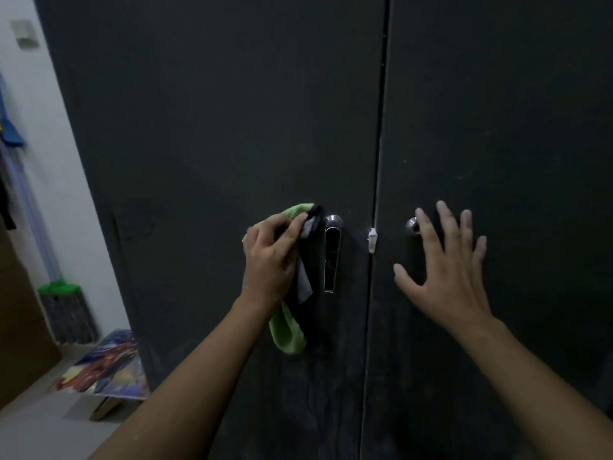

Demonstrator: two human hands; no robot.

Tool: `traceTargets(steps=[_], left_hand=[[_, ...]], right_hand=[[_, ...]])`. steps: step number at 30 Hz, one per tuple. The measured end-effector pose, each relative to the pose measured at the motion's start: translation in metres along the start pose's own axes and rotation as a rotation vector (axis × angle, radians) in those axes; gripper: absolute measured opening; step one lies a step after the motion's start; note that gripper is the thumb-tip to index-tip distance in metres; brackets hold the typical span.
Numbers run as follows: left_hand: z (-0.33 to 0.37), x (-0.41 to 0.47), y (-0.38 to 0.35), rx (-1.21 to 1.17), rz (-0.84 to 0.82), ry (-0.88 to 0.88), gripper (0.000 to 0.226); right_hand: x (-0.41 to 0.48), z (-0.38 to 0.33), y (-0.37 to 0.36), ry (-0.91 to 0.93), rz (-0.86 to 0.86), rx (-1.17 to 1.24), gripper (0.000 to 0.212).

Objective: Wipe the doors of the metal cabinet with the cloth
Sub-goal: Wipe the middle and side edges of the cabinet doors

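Note:
A tall dark metal cabinet fills the view, with a left door (215, 134) and a right door (514, 111) meeting at a vertical seam. My left hand (270, 257) grips a green, black and grey cloth (288, 333) against the left door, just left of its chrome handle (332, 254). The cloth's lower end hangs loose below the hand. My right hand (444, 267) lies with fingers spread on the right door, partly covering a round chrome knob (411, 225). A small white latch piece (372, 240) sits on the seam between the two hands.
To the left is a white wall (56, 167) with a mop (66, 310) leaning on it. A colourful flat board (106, 366) lies on the pale floor beside the cabinet. Brown furniture (20, 327) stands at the far left edge.

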State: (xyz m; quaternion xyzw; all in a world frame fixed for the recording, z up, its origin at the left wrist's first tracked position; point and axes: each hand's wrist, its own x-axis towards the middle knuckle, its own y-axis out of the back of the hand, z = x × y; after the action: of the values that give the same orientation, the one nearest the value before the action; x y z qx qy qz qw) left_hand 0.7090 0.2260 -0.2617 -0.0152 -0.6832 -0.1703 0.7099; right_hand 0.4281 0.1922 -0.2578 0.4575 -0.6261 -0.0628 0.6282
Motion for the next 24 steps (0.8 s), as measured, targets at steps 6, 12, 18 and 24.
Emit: traceTargets(steps=[6,12,18,24], left_hand=[[0.000,-0.048,-0.004,0.100,-0.095,-0.128,0.037],[0.022,-0.113,-0.019,0.093,-0.241,-0.131,0.038],[0.081,-0.124,-0.018,0.087,-0.697,0.057,0.035],[0.104,-0.106,-0.026,-0.055,-0.538,0.107,0.059]], right_hand=[[-0.002,0.008,-0.004,0.019,-0.015,-0.015,0.103],[-0.003,0.008,0.006,0.027,-0.064,0.008,0.098],[-0.004,0.005,0.017,0.035,-0.176,-0.003,0.104],[-0.014,0.007,0.028,0.017,-0.279,0.116,0.107]])
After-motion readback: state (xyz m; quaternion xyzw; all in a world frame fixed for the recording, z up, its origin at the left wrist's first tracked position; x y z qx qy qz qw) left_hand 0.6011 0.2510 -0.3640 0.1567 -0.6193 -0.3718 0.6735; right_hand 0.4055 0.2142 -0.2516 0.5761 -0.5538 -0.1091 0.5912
